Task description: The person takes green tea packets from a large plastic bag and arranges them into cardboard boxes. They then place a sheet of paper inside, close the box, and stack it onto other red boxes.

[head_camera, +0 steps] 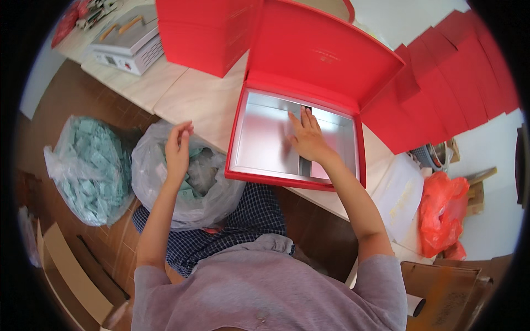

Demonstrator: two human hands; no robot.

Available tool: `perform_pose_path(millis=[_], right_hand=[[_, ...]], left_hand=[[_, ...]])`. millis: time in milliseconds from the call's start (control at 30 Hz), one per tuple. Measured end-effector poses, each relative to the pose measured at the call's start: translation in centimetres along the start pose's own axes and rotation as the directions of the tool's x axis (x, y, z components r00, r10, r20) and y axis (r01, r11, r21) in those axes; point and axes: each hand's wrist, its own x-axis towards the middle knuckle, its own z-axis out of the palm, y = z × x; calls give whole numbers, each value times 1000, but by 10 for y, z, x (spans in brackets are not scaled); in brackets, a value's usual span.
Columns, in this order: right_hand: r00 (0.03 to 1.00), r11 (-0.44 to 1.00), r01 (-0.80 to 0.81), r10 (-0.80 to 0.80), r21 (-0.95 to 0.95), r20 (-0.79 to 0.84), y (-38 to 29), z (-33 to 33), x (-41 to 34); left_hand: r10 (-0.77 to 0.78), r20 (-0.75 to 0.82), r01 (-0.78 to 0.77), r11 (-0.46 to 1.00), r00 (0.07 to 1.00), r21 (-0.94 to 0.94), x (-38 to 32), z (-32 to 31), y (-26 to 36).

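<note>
A red hinged gift box (295,182) lies on the table before me with its lid (319,53) raised. Its silver-lined inside is split by a dark-topped divider (305,167). My right hand (308,134) is flat over that divider, fingers stretched out and nothing held. My left hand (178,147) hovers left of the box, its fingers loosely bent and no object visible in them. Below it is a clear plastic bag (151,165), open at the top, with pale green packets (188,192) inside.
Red boxes are stacked at the back (203,37) and on the right (439,78). A tied bag of green packets (91,173) sits on the floor at left. A metal-topped appliance (128,39) stands farther back. An orange plastic bag (443,211) and a cardboard box (439,293) are at right.
</note>
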Motion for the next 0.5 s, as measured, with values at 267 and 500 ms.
perform_pose_path(millis=[267, 500], right_hand=[[938, 992, 45, -82, -119, -337, -39, -3, -8], [742, 899, 431, -306, 74, -597, -190, 9, -24]], left_hand=[[-292, 121, 129, 707, 949, 695, -149, -64, -107], [-279, 102, 65, 530, 955, 846, -204, -69, -128]])
